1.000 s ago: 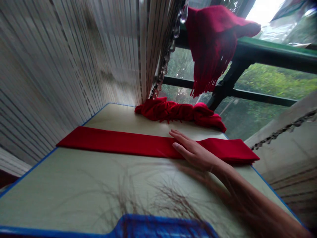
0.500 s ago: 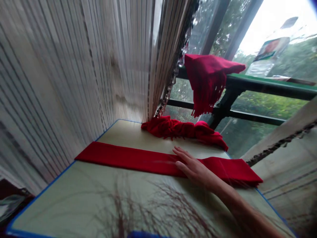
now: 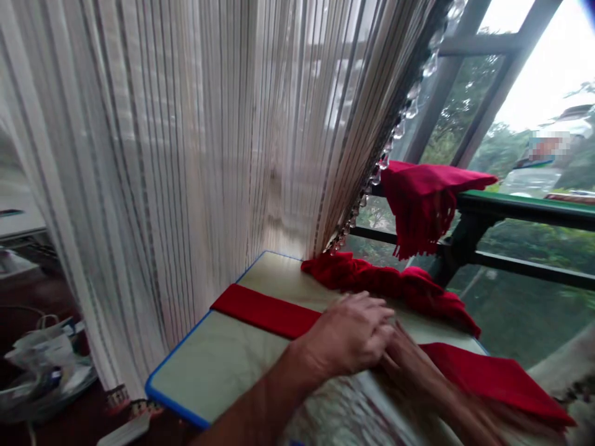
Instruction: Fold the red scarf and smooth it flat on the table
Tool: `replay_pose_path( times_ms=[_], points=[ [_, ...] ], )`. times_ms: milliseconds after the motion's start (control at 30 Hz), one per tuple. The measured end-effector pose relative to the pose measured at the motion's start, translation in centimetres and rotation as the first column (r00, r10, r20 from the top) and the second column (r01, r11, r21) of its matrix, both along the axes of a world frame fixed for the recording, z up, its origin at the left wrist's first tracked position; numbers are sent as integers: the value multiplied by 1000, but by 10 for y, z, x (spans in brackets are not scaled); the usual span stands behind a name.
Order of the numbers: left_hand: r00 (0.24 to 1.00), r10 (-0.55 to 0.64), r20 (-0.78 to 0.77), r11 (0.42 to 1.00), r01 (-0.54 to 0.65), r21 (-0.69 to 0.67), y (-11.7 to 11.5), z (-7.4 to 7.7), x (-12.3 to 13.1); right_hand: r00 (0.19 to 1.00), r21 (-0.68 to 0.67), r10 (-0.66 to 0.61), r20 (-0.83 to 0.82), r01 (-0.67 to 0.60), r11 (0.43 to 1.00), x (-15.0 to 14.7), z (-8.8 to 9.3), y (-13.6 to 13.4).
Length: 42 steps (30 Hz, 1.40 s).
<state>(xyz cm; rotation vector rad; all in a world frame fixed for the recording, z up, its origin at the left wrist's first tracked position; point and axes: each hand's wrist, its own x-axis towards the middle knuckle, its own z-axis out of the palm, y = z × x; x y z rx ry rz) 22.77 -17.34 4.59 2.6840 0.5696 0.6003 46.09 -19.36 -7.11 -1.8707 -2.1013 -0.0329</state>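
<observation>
A folded red scarf [image 3: 269,311] lies as a long flat strip across the pale table. My left hand [image 3: 356,331] is over its middle, back of the hand up, fingers bent and close together. What lies beneath those fingers is hidden. My right hand [image 3: 398,344] meets it from the right, and its fingers are mostly covered by the left hand and smeared by motion. The scarf's right end [image 3: 504,378] shows beyond my right forearm. Behind the hands, a crumpled red scarf [image 3: 395,282] rests along the table's far edge.
The table [image 3: 199,362] has a blue rim. Another red scarf [image 3: 421,201] with fringe hangs over a green railing [image 3: 534,207] by the window, near a clear bottle [image 3: 532,179]. A striped string curtain [image 3: 186,155] hangs at left; plastic bags [image 3: 46,359] lie below.
My left hand has come in from the lower left and now meets my right hand over the scarf. My right hand is no longer spread flat in plain sight. The view has swung left.
</observation>
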Motion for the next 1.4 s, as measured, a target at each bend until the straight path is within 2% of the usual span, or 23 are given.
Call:
replay_pose_path(
  times_ms=[33, 100, 167, 233, 333, 467, 567, 633, 700, 733, 833, 900, 967, 1000, 1067, 1133, 1300, 1400],
  points=[
    [992, 74, -101, 997, -74, 10, 8, -10, -2, 1000, -37, -6, -2, 6, 999, -2, -1, -2],
    [968, 109, -224, 994, -112, -4, 25, -35, -13, 1000, -121, -19, 3, 19, 992, -7, 0, -5],
    [939, 165, -301, 984, -177, -15, 42, -57, -37, 999, -186, -32, 10, 33, 982, -12, 4, -9],
    [904, 233, -358, 968, -251, -5, 60, -71, -73, 999, -213, -39, 5, 39, 976, -17, 9, -11],
    [831, 366, -419, 919, -394, 23, 89, -76, -140, 999, -241, -46, -17, 40, 970, -21, 17, -12],
    [700, 549, -457, 807, -586, 72, 121, -70, -232, 999, -247, -36, -33, 27, 969, -21, 21, -13],
    [667, 596, -447, 771, -631, 85, 137, -57, -271, 998, -226, -35, -47, 23, 974, -22, 22, -13],
    [656, 659, -368, 733, -670, 120, 142, -46, -269, 998, -232, -35, -46, 24, 972, -23, 24, -14],
    [658, 705, -265, 705, -693, 151, 144, -36, -244, 998, -247, -39, -45, 26, 969, -24, 26, -14],
    [679, 699, -224, 714, -682, 160, 142, -33, -223, 998, -254, -38, -46, 25, 967, -24, 27, -14],
    [829, 522, -201, 852, -495, 171, 124, -35, -151, 998, -266, -31, -50, 16, 964, -24, 28, -13],
    [886, 385, -260, 922, -357, 150, 104, -44, -111, 998, -270, -28, -53, 13, 963, -23, 28, -13],
    [897, 283, -339, 959, -259, 113, 85, -55, -89, 998, -275, -31, -50, 16, 961, -23, 28, -12],
    [893, 249, -376, 969, -231, 91, 79, -60, -86, 998, -277, -34, -48, 20, 961, -23, 28, -13],
    [870, 234, -434, 970, -238, 46, 75, -65, -95, 999, -280, -39, -38, 27, 960, -23, 28, -13],
    [840, 284, -463, 951, -309, 22, 82, -66, -117, 999, -276, -39, -29, 30, 961, -23, 27, -13],
    [692, 526, -494, 830, -545, 120, 119, -74, -189, 998, -258, -41, -43, 29, 966, -20, 22, -14],
    [656, 571, -494, 797, -588, 139, 134, -81, -220, 998, -244, -34, -53, 20, 970, -19, 20, -14]
  ],
)
